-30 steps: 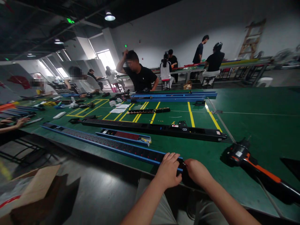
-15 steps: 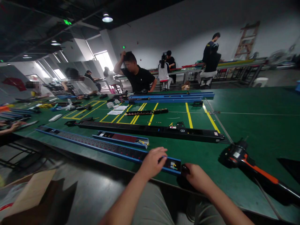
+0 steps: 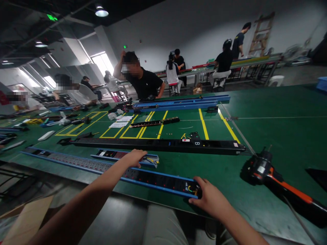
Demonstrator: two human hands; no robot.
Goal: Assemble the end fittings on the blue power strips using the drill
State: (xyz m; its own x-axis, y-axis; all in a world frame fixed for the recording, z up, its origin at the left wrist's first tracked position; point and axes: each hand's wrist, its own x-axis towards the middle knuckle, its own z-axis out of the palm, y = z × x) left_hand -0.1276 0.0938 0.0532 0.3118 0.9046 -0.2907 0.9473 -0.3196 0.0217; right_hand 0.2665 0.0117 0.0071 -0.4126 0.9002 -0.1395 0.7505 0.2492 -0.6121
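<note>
A long blue-edged power strip with rows of sockets lies along the near side of the green table. My right hand grips its right end, thumb at the near edge and fingers at the far edge, beside exposed yellow-green wires. My left hand reaches across the strip, over a short blue channel piece with yellow wires at its end. Its fingers stretch forward, slightly bent; whether they touch the piece I cannot tell. Behind them lies a long black bar marked B.
A cordless screwdriver with an orange-black handle lies at right. Farther back are a narrow black part, white papers and blue channels. A person sits opposite. A cardboard box is at lower left.
My left hand has left the power strip's right end and moved left to the short blue channel piece. My right hand has shifted onto the strip's end. The view has turned slightly right.
</note>
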